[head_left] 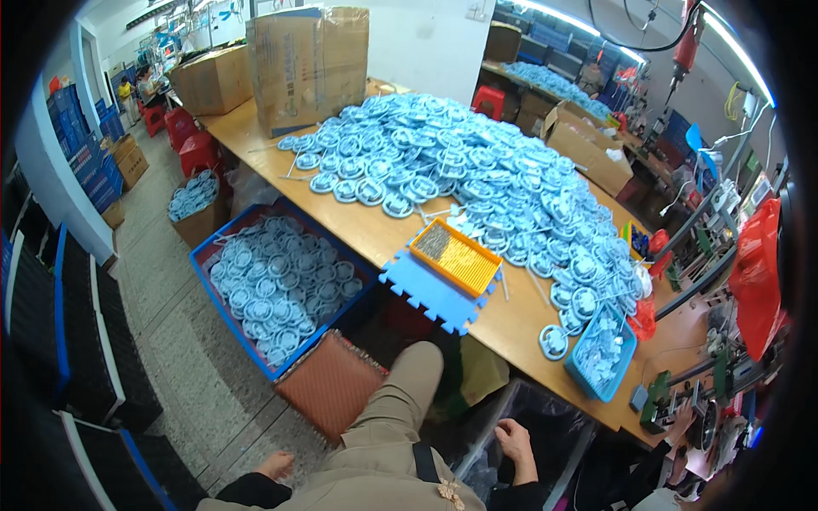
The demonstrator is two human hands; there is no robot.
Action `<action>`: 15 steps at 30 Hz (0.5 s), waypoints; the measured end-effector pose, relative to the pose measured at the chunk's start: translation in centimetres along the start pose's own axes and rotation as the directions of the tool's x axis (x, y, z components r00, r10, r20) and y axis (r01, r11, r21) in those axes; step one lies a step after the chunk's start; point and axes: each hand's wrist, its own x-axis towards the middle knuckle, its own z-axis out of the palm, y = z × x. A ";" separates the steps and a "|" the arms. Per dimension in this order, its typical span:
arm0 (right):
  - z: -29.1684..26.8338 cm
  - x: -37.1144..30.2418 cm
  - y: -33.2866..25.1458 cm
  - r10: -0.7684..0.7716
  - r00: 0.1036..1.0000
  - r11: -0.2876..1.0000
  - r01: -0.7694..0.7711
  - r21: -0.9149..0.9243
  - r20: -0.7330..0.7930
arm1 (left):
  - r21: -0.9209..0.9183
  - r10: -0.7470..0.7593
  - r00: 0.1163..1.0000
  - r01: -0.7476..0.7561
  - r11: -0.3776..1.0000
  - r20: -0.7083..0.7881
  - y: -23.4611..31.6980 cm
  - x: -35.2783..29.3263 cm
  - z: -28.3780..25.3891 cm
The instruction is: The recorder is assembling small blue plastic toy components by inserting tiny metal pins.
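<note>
My left hand (277, 465) hangs low beside my left thigh, apart from everything on the table, its fingers loosely bent and nothing visible in it. On the other side, my right hand (514, 440) hangs over a bin lined with clear plastic (545, 417), fingers loosely curled, also with nothing visible in it. In front of me, a large heap of round light-blue plastic parts (452, 153) covers much of the wooden table (349, 223). By the near edge, a yellow tray (460, 260) with small grey pieces at one end rests on a blue foam mat (430, 289).
A blue crate (202, 264) full of similar parts stands left, beside a brown cushioned seat (331, 383). A blue basket (607, 390) sits at the table's right edge. Cardboard boxes (315, 68) stand at the back. At far right, another person's hand (682, 422) is at a machine.
</note>
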 end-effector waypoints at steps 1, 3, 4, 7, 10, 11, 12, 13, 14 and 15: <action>-0.8 0.4 -1.6 0.012 0.999 1.000 -0.011 0.013 -0.033 | 0.111 0.102 0.995 -0.100 0.989 -0.020 2.3 1.8 0.3; -1.7 1.6 -2.5 -0.038 0.991 0.999 0.042 0.034 -0.129 | 0.228 0.437 0.891 -0.403 0.887 -0.124 11.6 3.4 0.7; -1.9 3.1 -3.8 -0.100 0.973 0.992 0.114 0.053 -0.206 | 0.391 0.719 0.664 -0.617 0.683 -0.207 15.3 7.0 0.0; -1.6 7.9 -5.6 -0.169 0.924 0.979 0.197 0.049 -0.342 | 0.361 0.881 0.437 -0.804 0.474 -0.183 36.0 -1.0 2.6; 0.6 16.2 -8.3 -0.211 0.892 0.974 0.229 -0.003 -0.400 | 0.501 0.990 0.069 -0.857 0.122 -0.123 51.8 -3.6 3.6; 2.1 18.8 -8.4 -0.232 0.850 0.970 0.238 -0.049 -0.474 | 0.542 0.994 0.009 -0.838 0.066 -0.107 56.9 -3.1 3.7; 3.2 21.7 -8.2 -0.258 0.800 0.965 0.244 -0.098 -0.541 | 0.579 0.995 -0.049 -0.815 0.012 -0.090 62.1 -2.1 4.1; 4.0 24.2 -7.7 -0.268 0.815 0.963 0.238 -0.125 -0.514 | 0.578 0.992 -0.107 -0.815 -0.050 -0.064 67.6 -1.7 4.7; 4.8 25.3 -10.6 -0.265 0.785 0.961 0.170 -0.217 -0.559 | 0.576 0.988 -0.150 -0.810 -0.105 -0.031 72.5 -1.0 5.2; 5.4 26.5 -13.5 -0.206 0.794 0.965 0.069 -0.252 -0.573 | 0.577 0.992 -0.110 -0.814 -0.057 -0.057 77.2 0.6 5.6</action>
